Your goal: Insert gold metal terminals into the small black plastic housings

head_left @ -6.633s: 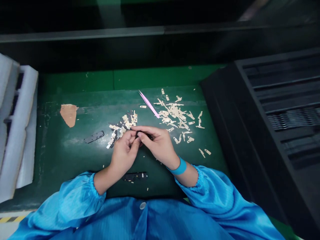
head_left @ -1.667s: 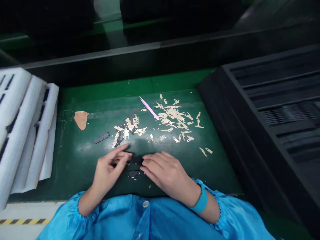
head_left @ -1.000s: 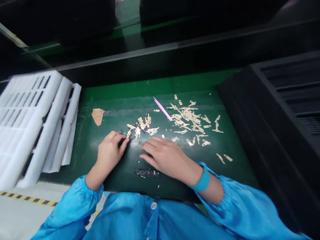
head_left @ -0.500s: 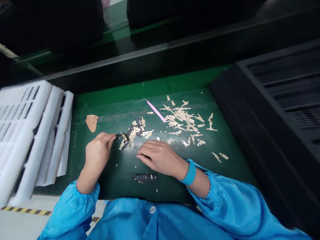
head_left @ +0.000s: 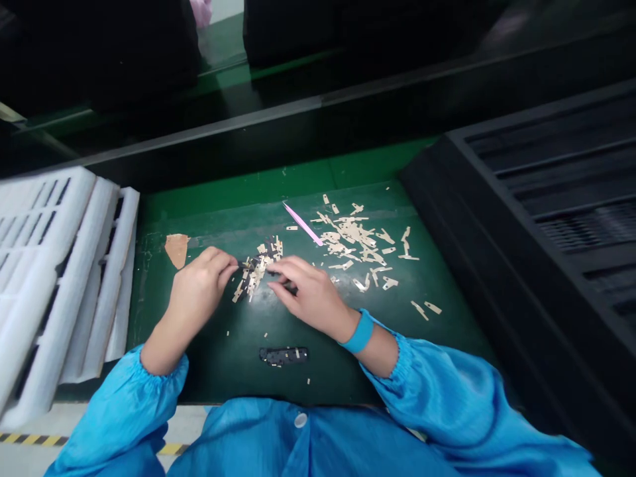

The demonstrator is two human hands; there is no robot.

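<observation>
My left hand [head_left: 201,278] is closed in a pinch on the end of a small black part [head_left: 242,264], at the left edge of a mixed pile. That pile [head_left: 257,268] is made of cream flat pieces and black parts. My right hand [head_left: 311,291] is at the pile's right side, thumb and forefinger apart, with nothing visible held between them. Nearer my body lies a long black plastic part [head_left: 284,356] with small light spots. Beyond my right hand spreads a larger heap of cream flat pieces [head_left: 355,232], with pink tweezers [head_left: 304,224] beside it.
White slotted foam trays [head_left: 94,278] stand stacked at the left of the green table [head_left: 209,371]. A large black slotted tray [head_left: 477,232] leans along the right. A brown scrap [head_left: 177,250] lies at the back left. A dark ledge [head_left: 209,132] runs across the back.
My right hand has moved forward to the pile, and its thumb and forefinger have parted. My left hand has shifted slightly right, still pinching the black part. The view has shifted a little.
</observation>
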